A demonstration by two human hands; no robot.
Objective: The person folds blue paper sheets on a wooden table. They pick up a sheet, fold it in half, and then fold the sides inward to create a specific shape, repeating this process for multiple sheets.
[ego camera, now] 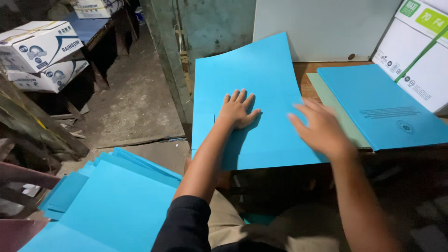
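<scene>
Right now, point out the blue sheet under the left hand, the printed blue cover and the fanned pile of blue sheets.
blue sheet (261, 70), head view, bare upper middle of the sheet.
printed blue cover (373, 100), head view, middle of its face.
fanned pile of blue sheets (116, 205), head view, top sheet's middle.

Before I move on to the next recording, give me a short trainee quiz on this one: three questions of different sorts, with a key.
1. True or false: the left hand lies flat, fingers spread, on the blue sheet.
2. Multiple choice: where is the fanned pile of blue sheets? A) on the white cartons at the right B) low at the person's left, beside the knee C) under the right hand
3. Fill in: the right hand is blurred over the sheet's ____ edge.

Key
1. True.
2. B.
3. Right; next to it lies a printed blue stack on the wooden table.
</scene>
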